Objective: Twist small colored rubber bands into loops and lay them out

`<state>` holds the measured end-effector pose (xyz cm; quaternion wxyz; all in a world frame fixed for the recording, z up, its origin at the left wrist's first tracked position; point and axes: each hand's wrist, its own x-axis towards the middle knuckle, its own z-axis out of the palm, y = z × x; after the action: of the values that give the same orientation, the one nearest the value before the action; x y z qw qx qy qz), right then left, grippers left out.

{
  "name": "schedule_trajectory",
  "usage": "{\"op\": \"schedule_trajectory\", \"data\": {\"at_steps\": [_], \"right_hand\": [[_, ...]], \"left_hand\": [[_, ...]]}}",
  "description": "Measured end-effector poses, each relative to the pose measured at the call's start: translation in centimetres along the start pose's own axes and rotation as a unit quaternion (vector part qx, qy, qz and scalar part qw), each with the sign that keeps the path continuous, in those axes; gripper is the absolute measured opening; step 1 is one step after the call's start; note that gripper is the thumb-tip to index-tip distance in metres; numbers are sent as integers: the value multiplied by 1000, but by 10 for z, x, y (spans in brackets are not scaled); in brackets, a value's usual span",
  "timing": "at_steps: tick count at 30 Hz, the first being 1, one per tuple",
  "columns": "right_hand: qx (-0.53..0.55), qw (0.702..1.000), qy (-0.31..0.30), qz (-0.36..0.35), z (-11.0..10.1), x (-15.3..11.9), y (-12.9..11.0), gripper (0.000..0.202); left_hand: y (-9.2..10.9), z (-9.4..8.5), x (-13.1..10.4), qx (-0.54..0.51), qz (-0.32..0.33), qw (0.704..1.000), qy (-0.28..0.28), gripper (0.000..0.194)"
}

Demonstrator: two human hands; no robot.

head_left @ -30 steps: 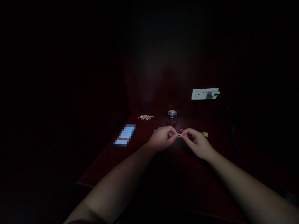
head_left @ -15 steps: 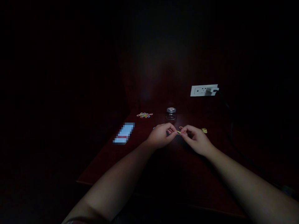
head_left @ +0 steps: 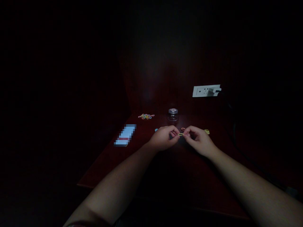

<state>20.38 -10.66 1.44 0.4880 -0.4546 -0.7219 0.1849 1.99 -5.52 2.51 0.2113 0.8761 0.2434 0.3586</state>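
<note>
Between my two hands is a small yellow hair tie [head_left: 180,134], pinched at both sides above the dark red table [head_left: 113,167]. My left hand [head_left: 164,137] grips its left side with thumb and fingertips. On the opposite side, my right hand [head_left: 199,140] pinches it the same way. Just behind my right hand lie several yellow hair ties [head_left: 207,131]. An orange hair tie [head_left: 183,129] shows between the hands, farther back. A blue hair tie [head_left: 156,130] is partly hidden behind my left hand.
A clear round jar [head_left: 173,115] with a lid stands near the back wall. Left of it lies a pile of mixed-colour hair ties [head_left: 146,116]. A blurred-out lit phone [head_left: 126,135] rests at the left. A plug sits in the wall socket [head_left: 206,90], its cable running down the right side.
The yellow hair tie has tilted and its loop now shows more openly between my fingertips. Both hands stay in nearly the same place, and more of the blue hair tie is visible.
</note>
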Motion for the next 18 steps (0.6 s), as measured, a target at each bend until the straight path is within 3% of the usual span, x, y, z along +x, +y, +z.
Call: {"op": "schedule_trajectory", "data": {"at_steps": [18], "right_hand": [[19, 1000, -3, -13, 0, 0, 1, 7]], "left_hand": [[-2, 0, 0, -6, 9, 1000, 6, 12]]}}
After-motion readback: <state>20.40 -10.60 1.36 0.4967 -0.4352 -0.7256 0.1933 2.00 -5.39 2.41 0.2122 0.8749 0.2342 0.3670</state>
